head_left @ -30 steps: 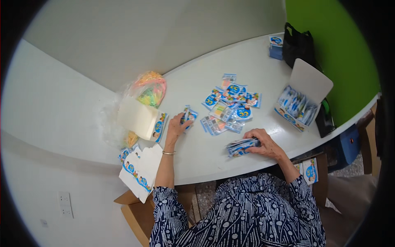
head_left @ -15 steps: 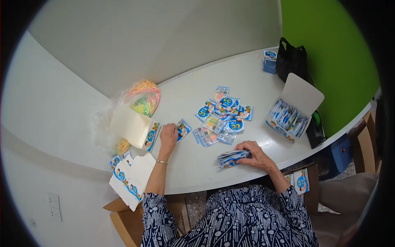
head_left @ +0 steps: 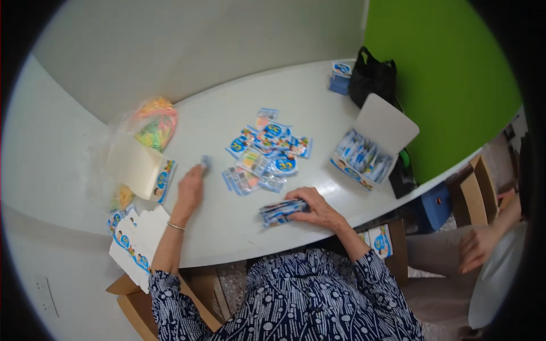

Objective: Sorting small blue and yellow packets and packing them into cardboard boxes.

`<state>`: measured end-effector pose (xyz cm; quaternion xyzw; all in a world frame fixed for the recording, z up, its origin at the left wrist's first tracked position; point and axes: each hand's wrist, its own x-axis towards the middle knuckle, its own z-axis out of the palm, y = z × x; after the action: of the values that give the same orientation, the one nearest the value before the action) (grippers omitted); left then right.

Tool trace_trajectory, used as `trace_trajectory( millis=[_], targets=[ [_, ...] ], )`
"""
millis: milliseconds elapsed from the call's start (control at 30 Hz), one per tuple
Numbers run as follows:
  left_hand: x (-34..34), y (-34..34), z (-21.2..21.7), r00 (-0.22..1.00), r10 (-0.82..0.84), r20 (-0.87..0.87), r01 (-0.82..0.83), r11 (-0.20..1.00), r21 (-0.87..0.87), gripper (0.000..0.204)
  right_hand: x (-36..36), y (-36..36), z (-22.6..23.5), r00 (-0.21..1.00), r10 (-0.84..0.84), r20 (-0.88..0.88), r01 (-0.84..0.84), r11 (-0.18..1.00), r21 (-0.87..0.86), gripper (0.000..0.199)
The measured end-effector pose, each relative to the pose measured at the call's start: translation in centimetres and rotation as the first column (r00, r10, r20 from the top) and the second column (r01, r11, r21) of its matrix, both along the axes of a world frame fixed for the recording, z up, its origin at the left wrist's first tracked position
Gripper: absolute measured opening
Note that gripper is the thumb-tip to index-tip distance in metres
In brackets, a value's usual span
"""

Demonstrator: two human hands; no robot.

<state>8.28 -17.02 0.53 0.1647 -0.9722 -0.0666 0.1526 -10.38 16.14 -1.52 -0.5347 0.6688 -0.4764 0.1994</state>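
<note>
My left hand (head_left: 191, 187) is closed at the fingertips on a small blue-and-white packet (head_left: 206, 162), blurred and seen narrow. It is held left of a loose pile of flat packets (head_left: 267, 149), some printed side up, others showing a clear back with coloured sticks inside. Near the table's front edge, my right hand (head_left: 311, 208) grips a stack of the same packets (head_left: 277, 213) on its side, thumb in front and fingers behind. An open carton (head_left: 357, 173) filled with upright packets stands to the right, its white lid raised.
At left are an open, cream-lined carton (head_left: 164, 181), a clear bag of coloured sticks (head_left: 157, 129) and flattened cartons (head_left: 136, 244). A black bag (head_left: 372, 79) and a packet stack (head_left: 340, 79) stand far right. Another person's hand (head_left: 479, 247) rests beyond the table's right side.
The view has swung right, so everything sits further left. The packet at my left fingertips now shows narrower, tipped up. The other person's hand has come into view. My right hand keeps its stack.
</note>
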Motion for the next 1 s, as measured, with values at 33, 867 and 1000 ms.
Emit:
trace_trajectory(
  millis=[33,867,1000],
  targets=[
    [-0.5,0.8,1.4,0.998,0.008,-0.068,-0.01,1.0,-0.03,0.03,-0.1,-0.1,-0.1,1.0,0.02,-0.011,-0.02,0.999,-0.033,0.043],
    [-4.8,16.7,4.9,0.86,-0.502,0.086,0.442,0.82,0.364,0.061,-0.1,0.7,-0.7,0.992,-0.076,-0.105,0.072,0.996,-0.049,0.086],
    [-4.3,17.0,4.8,0.831,-0.552,0.074,0.505,0.803,0.316,0.061,0.2,2.5,1.0,0.992,-0.029,0.125,0.039,0.996,-0.074,0.09]
  ],
)
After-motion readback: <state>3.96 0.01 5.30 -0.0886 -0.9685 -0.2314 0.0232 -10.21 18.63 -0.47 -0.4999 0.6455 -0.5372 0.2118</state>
